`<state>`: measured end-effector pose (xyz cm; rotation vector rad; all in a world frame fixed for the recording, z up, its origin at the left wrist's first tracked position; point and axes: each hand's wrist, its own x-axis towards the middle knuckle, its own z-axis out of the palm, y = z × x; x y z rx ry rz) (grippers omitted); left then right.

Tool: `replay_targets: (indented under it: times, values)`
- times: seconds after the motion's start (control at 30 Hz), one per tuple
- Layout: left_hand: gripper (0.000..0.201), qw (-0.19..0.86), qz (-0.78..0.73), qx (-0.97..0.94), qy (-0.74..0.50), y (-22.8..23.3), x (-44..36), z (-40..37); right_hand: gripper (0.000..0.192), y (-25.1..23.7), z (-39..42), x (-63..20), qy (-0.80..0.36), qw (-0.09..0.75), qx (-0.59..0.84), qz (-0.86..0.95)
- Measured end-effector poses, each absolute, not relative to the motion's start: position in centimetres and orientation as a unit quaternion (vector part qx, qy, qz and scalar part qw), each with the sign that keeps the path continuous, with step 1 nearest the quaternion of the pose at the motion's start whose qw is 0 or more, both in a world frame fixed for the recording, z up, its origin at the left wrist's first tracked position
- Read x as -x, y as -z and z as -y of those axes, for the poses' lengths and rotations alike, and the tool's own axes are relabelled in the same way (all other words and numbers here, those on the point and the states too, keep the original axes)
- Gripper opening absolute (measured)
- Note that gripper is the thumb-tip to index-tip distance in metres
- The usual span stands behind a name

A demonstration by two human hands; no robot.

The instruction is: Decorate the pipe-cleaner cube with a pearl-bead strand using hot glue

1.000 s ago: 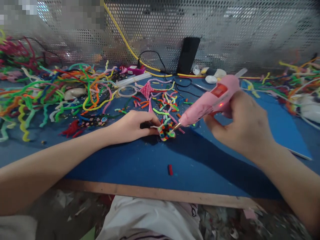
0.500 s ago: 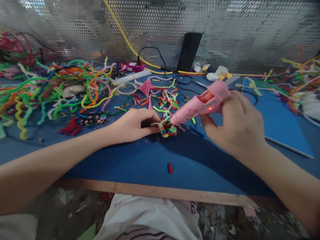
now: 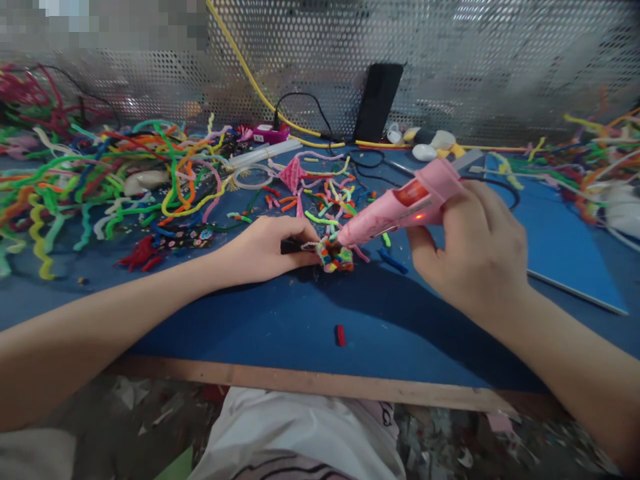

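Right hand [image 3: 475, 243] grips a pink plastic glue gun [image 3: 395, 207], nozzle touching a small multicoloured pipe-cleaner bundle [image 3: 336, 256] at mid blue tabletop [image 3: 250, 320]; left hand [image 3: 267, 250] pinches the bundle's black stem, fingers closed.

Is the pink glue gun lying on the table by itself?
No, the right hand holds the pink glue gun up, its tip at the colourful pipe-cleaner piece that the left hand steadies.

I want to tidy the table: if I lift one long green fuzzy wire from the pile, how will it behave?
The green fuzzy wire probably feels light and bends easily, since it lies in loose curves. It may drag neighbours along, being tangled in the pile.
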<state>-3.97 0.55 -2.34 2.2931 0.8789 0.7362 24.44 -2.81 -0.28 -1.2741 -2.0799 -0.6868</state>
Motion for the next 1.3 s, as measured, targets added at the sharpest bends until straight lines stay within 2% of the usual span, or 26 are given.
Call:
replay_targets:
  times: [0.3, 0.63, 0.97, 1.3]
  values:
    - [0.018, 0.281, -0.327, -0.859, -0.276, 2.3, 4.0, -0.5, 0.021, 0.5, 2.0, -24.7, 0.426, 0.328, 0.351, 0.766]
    - [0.017, 0.236, -0.335, -0.866, -0.286, 2.1, 3.7, 0.0, 0.026, -0.1, 2.6, -25.0, 0.425, 0.294, 0.375, 0.77]
    - [0.01, 0.135, -0.304, -0.885, -0.325, 1.8, 3.3, 1.0, 0.02, -0.9, 2.3, -25.1, 0.503, 0.293, 0.318, 0.749]
    - [0.01, 0.117, -0.316, -0.885, -0.322, 1.3, 3.1, 1.8, 0.032, -1.6, 2.8, -24.6, 0.541, 0.312, 0.275, 0.731]
